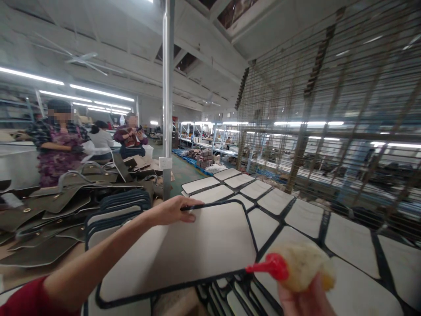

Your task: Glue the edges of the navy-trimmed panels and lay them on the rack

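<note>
My left hand [182, 210] grips the far edge of a pale rectangular panel [210, 241] with a dark border and rounded corners, tilted up in front of me. In my right hand [305, 298] is a yellowish glue bottle [309, 263] with a red nozzle [272, 267]. The nozzle's tip points left, at the panel's dark near edge by its right corner; whether it touches cannot be made out. Similar panels [305, 215] lie in rows on the right. A stack of dark-edged panels [121, 206] stands to the left, behind my forearm.
Dark olive bag pieces [72, 202] with handles cover the left side. A metal post [167, 87] with a socket box [165, 163] rises beyond the panel. Wire racks [329, 101] lean over the right. Several people, one in a patterned apron [61, 149], are at the back left.
</note>
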{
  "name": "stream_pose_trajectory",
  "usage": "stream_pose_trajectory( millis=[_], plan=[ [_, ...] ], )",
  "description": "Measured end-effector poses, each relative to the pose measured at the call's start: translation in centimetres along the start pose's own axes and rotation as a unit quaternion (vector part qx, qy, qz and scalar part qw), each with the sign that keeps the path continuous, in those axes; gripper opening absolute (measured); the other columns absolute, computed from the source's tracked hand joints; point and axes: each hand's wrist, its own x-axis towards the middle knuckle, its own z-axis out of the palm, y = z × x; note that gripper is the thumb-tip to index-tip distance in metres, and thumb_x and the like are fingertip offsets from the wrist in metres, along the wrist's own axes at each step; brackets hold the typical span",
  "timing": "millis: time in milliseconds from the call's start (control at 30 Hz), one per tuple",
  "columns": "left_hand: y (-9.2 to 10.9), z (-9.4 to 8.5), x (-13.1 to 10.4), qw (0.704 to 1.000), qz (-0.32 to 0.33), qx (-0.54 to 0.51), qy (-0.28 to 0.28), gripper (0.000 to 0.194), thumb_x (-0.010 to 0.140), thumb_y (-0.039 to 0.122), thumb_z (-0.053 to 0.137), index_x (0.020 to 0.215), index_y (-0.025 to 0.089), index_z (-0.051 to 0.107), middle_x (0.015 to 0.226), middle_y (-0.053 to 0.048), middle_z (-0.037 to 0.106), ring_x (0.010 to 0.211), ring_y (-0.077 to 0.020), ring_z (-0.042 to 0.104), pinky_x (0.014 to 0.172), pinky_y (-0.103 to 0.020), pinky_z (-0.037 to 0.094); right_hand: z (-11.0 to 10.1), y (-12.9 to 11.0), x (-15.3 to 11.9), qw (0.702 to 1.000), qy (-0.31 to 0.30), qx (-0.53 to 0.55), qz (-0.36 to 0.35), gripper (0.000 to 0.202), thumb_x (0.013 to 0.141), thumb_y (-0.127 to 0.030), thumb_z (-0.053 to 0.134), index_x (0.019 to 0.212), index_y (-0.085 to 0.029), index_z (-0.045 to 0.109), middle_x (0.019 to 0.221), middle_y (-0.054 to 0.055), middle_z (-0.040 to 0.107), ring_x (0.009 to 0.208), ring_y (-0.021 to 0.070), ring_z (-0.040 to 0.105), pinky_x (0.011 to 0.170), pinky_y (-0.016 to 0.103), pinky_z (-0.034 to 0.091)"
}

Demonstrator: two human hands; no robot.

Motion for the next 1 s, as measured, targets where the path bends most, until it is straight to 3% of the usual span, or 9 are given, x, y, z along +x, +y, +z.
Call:
stream_pose_trajectory(
  millis=[33,67,167,233,567,733,900,1000],
  plan=[
    [0.3,-0.6,-0.8,1.0,0.0,0.004,-0.016,0.051,0.071,0.023,0.071,0.121,0.017,0.065,0.118,-0.004,0.068,0.109,-0.0255,0.06,0.091,-0.026,0.043,1.1,-1.3,0.7,0.998,0.056,0.003,-0.013,0.033,0.078,-0.044,0.071,0.108,-0.033,0.067,0.118,-0.007,0.066,0.105,0.0146,0.063,0.074,0.025,0.06],
    [0.5,-1.2,-1.6,0.999,0.0,0.005,-0.033,0.05,0.071,0.023,0.071,0.121,0.018,0.065,0.116,-0.003,0.069,0.108,-0.0252,0.06,0.09,-0.025,0.043,2.3,-2.5,1.3,0.997,0.073,-0.003,-0.017,0.044,0.069,-0.044,0.077,0.11,-0.032,0.066,0.124,-0.007,0.062,0.11,0.0157,0.06,0.072,0.023,0.06],
    [1.4,-2.6,-4.1,0.997,-0.012,-0.017,-0.079,0.047,0.073,0.024,0.072,0.119,0.019,0.067,0.111,-0.002,0.07,0.103,-0.0245,0.061,0.087,-0.023,0.045,5.7,-4.6,2.4,0.997,0.041,-0.039,-0.053,0.07,0.042,-0.043,0.09,0.107,-0.03,0.068,0.128,-0.005,0.059,0.116,0.019,0.055,0.075,0.024,0.059],
    [1.6,-3.3,-5.6,0.993,-0.034,-0.048,-0.107,0.046,0.074,0.028,0.071,0.119,0.018,0.067,0.11,-0.003,0.07,0.101,-0.0245,0.061,0.085,-0.023,0.046,7.0,-4.8,2.7,0.995,0.002,-0.071,-0.072,0.072,0.034,-0.043,0.092,0.101,-0.028,0.07,0.122,-0.002,0.062,0.111,0.0205,0.057,0.077,0.025,0.058],
    [0.9,-4.6,-9.5,0.972,-0.087,-0.13,-0.173,0.051,0.076,0.038,0.071,0.123,0.017,0.065,0.108,-0.006,0.071,0.093,-0.0246,0.064,0.081,-0.024,0.049,8.0,-2.6,3.9,0.974,-0.138,-0.161,-0.08,0.065,0.035,-0.043,0.092,0.092,-0.022,0.07,0.077,0.007,0.07,0.066,0.0198,0.066,0.059,0.028,0.056],
    [1.8,-4.7,-10.3,0.968,-0.099,-0.155,-0.168,0.047,0.076,0.037,0.071,0.119,0.019,0.067,0.105,-0.004,0.071,0.094,-0.0234,0.063,0.083,-0.024,0.049,8.8,-2.7,3.7,0.969,-0.158,-0.167,-0.086,0.073,0.033,-0.039,0.093,0.1,-0.021,0.069,0.081,0.008,0.071,0.061,0.0175,0.065,0.059,0.026,0.056],
    [1.8,-4.9,-10.6,0.966,-0.124,-0.159,-0.163,0.046,0.075,0.036,0.071,0.117,0.019,0.068,0.102,-0.004,0.072,0.093,-0.0239,0.063,0.083,-0.025,0.049,8.6,-2.5,3.7,0.97,-0.174,-0.154,-0.076,0.057,0.033,-0.035,0.092,0.084,-0.022,0.071,0.073,0.005,0.07,0.057,0.0152,0.063,0.056,0.024,0.055],
    [1.1,-5.0,-10.6,0.963,-0.129,-0.159,-0.175,0.047,0.077,0.036,0.07,0.121,0.02,0.066,0.108,-0.005,0.071,0.098,-0.0252,0.063,0.085,-0.026,0.048,8.2,-2.1,4.0,0.965,-0.198,-0.157,-0.075,0.053,0.037,-0.036,0.09,0.084,-0.021,0.071,0.074,0.006,0.07,0.059,0.0175,0.065,0.058,0.028,0.056]
  ],
)
